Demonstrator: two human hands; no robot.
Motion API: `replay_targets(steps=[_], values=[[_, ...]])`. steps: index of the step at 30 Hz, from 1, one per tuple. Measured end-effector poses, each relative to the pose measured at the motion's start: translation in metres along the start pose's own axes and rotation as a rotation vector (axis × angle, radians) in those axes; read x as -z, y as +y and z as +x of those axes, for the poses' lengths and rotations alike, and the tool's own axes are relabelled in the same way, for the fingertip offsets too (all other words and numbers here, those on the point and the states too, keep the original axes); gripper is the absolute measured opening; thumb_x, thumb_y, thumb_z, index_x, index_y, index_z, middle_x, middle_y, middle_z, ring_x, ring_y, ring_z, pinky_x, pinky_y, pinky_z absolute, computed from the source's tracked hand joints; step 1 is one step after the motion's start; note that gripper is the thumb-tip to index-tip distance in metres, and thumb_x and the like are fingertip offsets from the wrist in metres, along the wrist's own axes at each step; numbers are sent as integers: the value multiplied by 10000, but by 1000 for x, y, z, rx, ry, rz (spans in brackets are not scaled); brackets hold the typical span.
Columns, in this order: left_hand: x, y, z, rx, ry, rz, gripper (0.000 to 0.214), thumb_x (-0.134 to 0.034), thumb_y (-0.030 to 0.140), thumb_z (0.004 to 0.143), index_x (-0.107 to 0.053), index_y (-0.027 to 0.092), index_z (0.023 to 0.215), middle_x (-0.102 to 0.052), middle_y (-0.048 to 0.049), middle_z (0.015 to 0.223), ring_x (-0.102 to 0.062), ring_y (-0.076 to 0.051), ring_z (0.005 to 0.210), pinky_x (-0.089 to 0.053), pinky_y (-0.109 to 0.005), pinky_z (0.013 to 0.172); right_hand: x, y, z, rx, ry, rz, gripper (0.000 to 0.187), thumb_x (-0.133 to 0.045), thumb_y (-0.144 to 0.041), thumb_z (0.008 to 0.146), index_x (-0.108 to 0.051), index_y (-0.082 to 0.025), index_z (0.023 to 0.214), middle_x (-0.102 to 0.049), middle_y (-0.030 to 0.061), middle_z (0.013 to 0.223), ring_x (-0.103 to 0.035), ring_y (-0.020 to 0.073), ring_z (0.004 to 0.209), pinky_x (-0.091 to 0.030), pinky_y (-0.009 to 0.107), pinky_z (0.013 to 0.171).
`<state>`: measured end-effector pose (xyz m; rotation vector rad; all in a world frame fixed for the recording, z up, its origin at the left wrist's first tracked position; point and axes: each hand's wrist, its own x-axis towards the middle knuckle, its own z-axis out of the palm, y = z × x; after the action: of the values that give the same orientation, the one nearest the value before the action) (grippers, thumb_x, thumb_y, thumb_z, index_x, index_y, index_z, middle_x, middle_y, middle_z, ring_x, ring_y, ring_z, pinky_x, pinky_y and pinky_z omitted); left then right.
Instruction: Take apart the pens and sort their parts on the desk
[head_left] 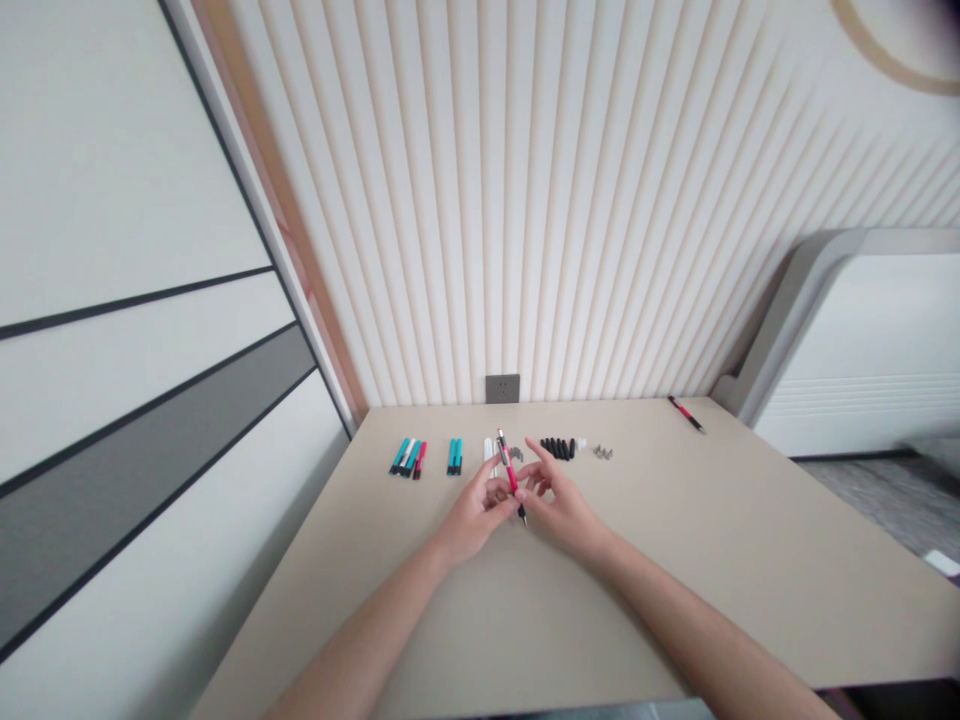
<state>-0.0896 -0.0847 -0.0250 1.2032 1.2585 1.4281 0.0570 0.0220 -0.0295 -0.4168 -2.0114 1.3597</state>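
Observation:
Both my hands meet over the middle of the beige table (712, 560). My left hand (474, 512) and my right hand (556, 500) pinch a red pen (510, 474) between them, its silver end tilted up and its dark tip down. Behind the hands lie small groups of pen parts: teal and red barrels (408, 457), two teal barrels (454, 456), white pieces (489, 448), several black pieces (558, 448) and small metal springs (603, 452).
Another red pen (686, 413) lies alone at the table's far right. A grey wall socket (502, 388) sits in the ribbed wall behind the table. A white cabinet (862, 350) stands at the right.

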Motion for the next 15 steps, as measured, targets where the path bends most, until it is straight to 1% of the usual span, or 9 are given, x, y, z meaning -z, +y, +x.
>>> replay_targets(steps=[2, 4, 6, 8, 10, 12, 15], values=[[2, 1, 2, -22, 57, -2, 736, -682, 372, 841, -305, 221, 1456, -647, -43, 955, -588, -160, 832, -427, -272, 744, 1, 3, -1, 5, -23, -71, 602, -627, -372, 860, -415, -272, 1414, -647, 48, 1007, -587, 177, 837, -457, 331, 753], [4, 0, 4, -41, 110, 8, 707, -673, 366, 844, -327, 207, 1440, -655, -50, 966, -589, -164, 848, -428, -267, 739, 2, 3, -3, 10, -65, -135, 475, -624, -377, 864, -536, -254, 1315, -663, 34, 927, -587, 175, 805, -455, 319, 732], [7, -2, 5, -45, 147, 29, 662, -659, 365, 849, -362, 191, 1414, -660, -53, 962, -588, -165, 846, -431, -261, 719, 5, 2, -3, 16, -96, -183, 373, -606, -370, 877, -613, -242, 1228, -665, 22, 847, -583, 170, 759, -453, 306, 705], [8, -4, 6, -39, 160, 61, 627, -650, 371, 848, -398, 176, 1387, -662, -55, 950, -589, -165, 825, -434, -256, 688, 7, 0, -3, 28, -96, -232, 326, -587, -357, 888, -651, -235, 1184, -672, 27, 827, -585, 174, 738, -456, 308, 698], [9, -7, 6, -39, 168, 122, 593, -632, 383, 855, -428, 162, 1366, -663, -53, 928, -588, -162, 786, -438, -255, 664, 10, 0, -2, 51, -76, -288, 297, -573, -351, 895, -680, -233, 1146, -694, 50, 866, -596, 193, 762, -462, 326, 718], [10, -7, 5, -52, 188, 232, 519, -592, 394, 881, -478, 152, 1326, -667, -56, 930, -589, -159, 759, -448, -263, 666, 14, 0, 0, 73, -55, -349, 267, -560, -354, 902, -713, -231, 1082, -710, 70, 911, -607, 215, 800, -464, 345, 743], [15, -4, 3, -92, 233, 455, 404, -523, 386, 921, -553, 161, 1254, -681, -61, 948, -593, -154, 724, -458, -269, 669, 24, 4, 4, 69, 0, -444, 265, -536, -365, 915, -733, -217, 1014, -712, 79, 895, -611, 227, 797, -460, 355, 750]])
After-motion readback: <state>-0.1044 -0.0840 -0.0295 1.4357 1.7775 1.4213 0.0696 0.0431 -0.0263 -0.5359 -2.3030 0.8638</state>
